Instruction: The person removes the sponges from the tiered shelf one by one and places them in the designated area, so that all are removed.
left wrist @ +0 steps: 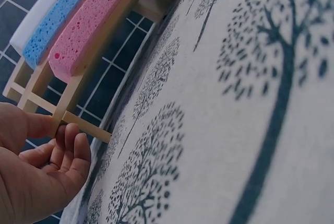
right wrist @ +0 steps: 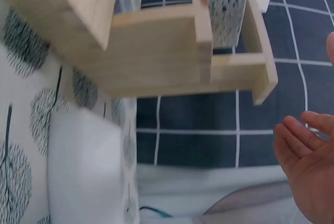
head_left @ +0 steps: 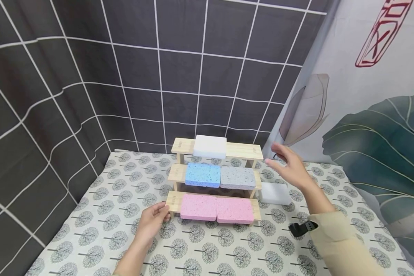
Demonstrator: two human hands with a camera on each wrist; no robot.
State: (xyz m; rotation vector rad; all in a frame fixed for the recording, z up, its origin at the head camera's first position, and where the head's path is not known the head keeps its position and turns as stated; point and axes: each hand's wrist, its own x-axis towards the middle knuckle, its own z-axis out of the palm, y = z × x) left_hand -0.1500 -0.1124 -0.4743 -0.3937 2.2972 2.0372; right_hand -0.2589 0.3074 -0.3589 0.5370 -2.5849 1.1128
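Observation:
A three-tier wooden rack (head_left: 176, 173) stands on the table. Two pink sponges (head_left: 198, 207) lie on its bottom tier. On the middle tier a blue sponge (head_left: 202, 174) sits beside a grey sponge (head_left: 238, 178), and a white sponge block (head_left: 210, 146) is on the top tier. My left hand (head_left: 151, 222) pinches the left end of the bottom tier between thumb and fingers, as the left wrist view also shows. To the right of the top tier my right hand (head_left: 291, 166) is raised, fingers apart from the thumb, holding nothing.
Another white block (head_left: 275, 193) lies on the tree-print tablecloth (head_left: 193, 249) just right of the rack, below my right hand. A dark curtain with a white grid (head_left: 179, 69) hangs behind. At the right hangs a pale cloth with leaf prints (head_left: 376, 126).

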